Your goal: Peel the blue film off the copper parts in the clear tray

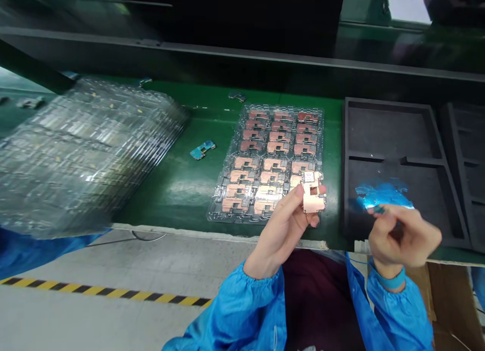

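Observation:
In my left hand (288, 214) is a copper-coloured circuit board (313, 202) with a notch cut in its middle, held between thumb and fingers above the near right corner of a clear plastic tray (212, 209). Rows of similar copper-coloured boards (242, 177) lie in that tray's pockets. My right hand (403, 235), blurred, has its fingers pinched together at the near edge of some crumpled shiny blue film (384, 194). A small teal bit shows at its fingertips, too smeared to name. The film lies in a black foam tray (390, 123).
A tall stack of clear plastic trays (83, 149) stands at the left. One blue-faced board (202, 150) and a smaller board (237, 96) lie on the green bench (170, 189). Another black tray (466, 139) is at the far right. A cardboard box (450, 300) stands below the bench edge.

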Demonstrator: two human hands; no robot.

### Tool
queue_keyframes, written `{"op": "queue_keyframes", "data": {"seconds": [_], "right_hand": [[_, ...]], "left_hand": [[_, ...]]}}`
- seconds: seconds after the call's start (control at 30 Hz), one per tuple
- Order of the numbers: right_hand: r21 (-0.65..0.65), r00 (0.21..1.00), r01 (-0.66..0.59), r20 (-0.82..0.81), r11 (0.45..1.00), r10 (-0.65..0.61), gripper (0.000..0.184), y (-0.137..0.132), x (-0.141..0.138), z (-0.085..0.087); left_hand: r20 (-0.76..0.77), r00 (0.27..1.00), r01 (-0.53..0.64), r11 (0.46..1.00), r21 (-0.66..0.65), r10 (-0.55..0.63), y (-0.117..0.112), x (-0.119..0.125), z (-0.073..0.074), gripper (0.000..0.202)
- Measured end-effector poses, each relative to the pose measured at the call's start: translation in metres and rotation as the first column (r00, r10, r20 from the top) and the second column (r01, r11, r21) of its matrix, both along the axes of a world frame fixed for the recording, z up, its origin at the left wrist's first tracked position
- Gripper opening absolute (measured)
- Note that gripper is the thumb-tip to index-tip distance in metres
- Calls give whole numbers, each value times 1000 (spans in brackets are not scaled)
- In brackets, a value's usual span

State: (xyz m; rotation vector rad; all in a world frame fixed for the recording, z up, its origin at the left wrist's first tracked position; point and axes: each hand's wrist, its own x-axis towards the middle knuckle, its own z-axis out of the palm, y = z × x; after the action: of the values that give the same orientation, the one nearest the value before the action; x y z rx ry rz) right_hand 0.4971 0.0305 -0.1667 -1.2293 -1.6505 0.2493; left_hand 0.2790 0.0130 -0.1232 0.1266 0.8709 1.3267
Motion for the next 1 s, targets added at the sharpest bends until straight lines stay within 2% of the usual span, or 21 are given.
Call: {"op": "queue_keyframes", "data": {"seconds": [0.03,0.1,0.2,0.27,0.3,0.37,0.4,0.47,0.5,0.57,0.63,0.7,0.77,1.0], "right_hand": [[0,995,99,16,995,-99,9,8,3,-1],[-81,968,222,142,972,-209,17,24,12,-2],[-235,864,327,466,915,-189,28,39,27,-1],[-238,782,390,595,889,-184,32,40,31,1],[-228,771,401,608,887,-192,34,39,29,3],[-216,832,343,522,914,-188,33,33,19,10],[-223,890,268,430,937,-152,32,30,11,16],[-272,983,37,184,962,15,28,21,-10,27],[-312,991,-97,58,945,121,28,17,-21,32],[-392,948,-318,-153,863,280,29,10,-41,40],[-437,900,-429,-281,791,333,27,6,-56,43],[-454,887,-447,-336,770,317,17,4,-66,42],[-466,891,-428,-362,774,274,9,4,-71,39],[-488,876,-412,-445,770,187,4,5,-76,36]], "left_hand": [[-42,999,12,1000,4,-12,0,0,-1,27],[-132,991,35,999,13,-33,-1,0,-2,31],[-254,966,61,997,38,-49,-2,1,-2,31],[-329,944,53,997,50,-34,-2,3,-2,27],[-366,930,44,998,51,-22,-2,3,-2,26],[-438,899,21,999,42,-1,-2,5,-2,23],[-468,884,15,999,37,4,-2,6,-3,22],[-516,856,16,999,39,6,-2,7,-6,20],[-536,844,22,999,49,8,-2,8,-7,19],[-573,820,34,996,79,17,-2,9,-8,17],[-607,794,40,993,107,33,-3,10,-8,15],[-636,770,40,991,128,51,-4,12,-5,14],[-663,747,43,990,132,56,-4,14,-2,14],[-763,642,27,992,120,75,-4,17,3,10]]}}
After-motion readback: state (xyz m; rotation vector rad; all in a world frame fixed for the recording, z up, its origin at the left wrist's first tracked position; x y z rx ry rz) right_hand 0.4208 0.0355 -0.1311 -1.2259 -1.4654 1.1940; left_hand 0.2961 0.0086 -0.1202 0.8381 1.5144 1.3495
